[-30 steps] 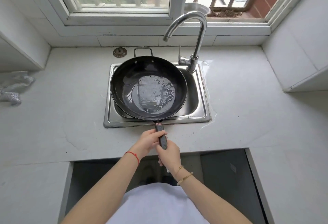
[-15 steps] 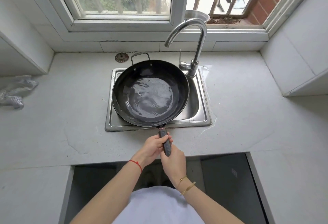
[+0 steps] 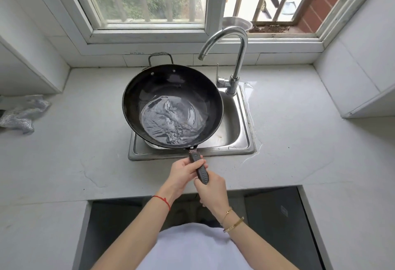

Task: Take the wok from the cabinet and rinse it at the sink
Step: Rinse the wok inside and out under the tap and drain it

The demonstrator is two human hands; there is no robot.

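Wok (image 3: 171, 90) lifted, tilted; water pooled (no legible writing). Left hand (image 3: 183, 172), right hand (image 3: 212, 190) grip handle (image 3: 199, 168).

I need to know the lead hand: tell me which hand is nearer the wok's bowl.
Left. The left hand grips the handle nearer the wok bowl; the right hand holds the handle's end, farther back.

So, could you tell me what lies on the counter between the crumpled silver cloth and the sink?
Nothing: in the head view, the counter is bare between the crumpled silver cloth and the sink.
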